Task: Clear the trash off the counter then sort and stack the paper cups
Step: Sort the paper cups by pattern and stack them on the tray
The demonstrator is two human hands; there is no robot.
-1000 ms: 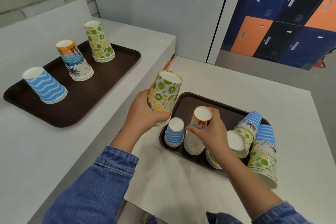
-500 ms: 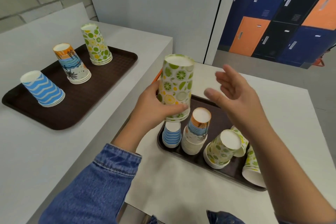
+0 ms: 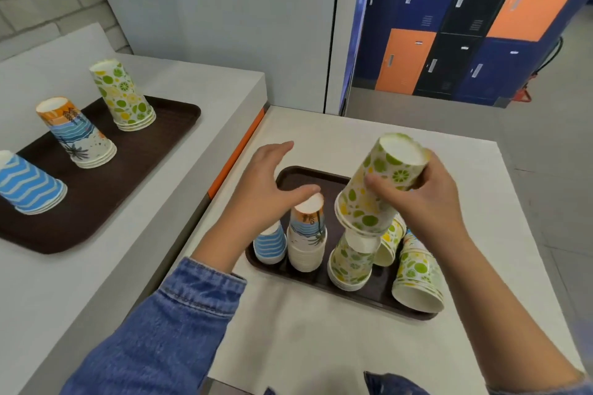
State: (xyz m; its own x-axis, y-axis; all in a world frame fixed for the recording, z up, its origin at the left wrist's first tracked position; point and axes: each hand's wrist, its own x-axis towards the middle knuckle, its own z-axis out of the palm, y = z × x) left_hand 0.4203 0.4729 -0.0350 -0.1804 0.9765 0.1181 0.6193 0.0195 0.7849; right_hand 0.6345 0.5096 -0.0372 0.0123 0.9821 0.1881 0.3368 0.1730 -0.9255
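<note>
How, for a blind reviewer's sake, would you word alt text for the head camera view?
The right hand grips a tilted stack of lime-print cups over another lime-print stack on the near brown tray, while the open left hand is spread above a beach-print stack. A second tray on the left counter holds three sorted stacks.

L hand (image 3: 260,192): open, fingers spread | R hand (image 3: 426,202): grips cup stack (image 3: 361,213)
</note>
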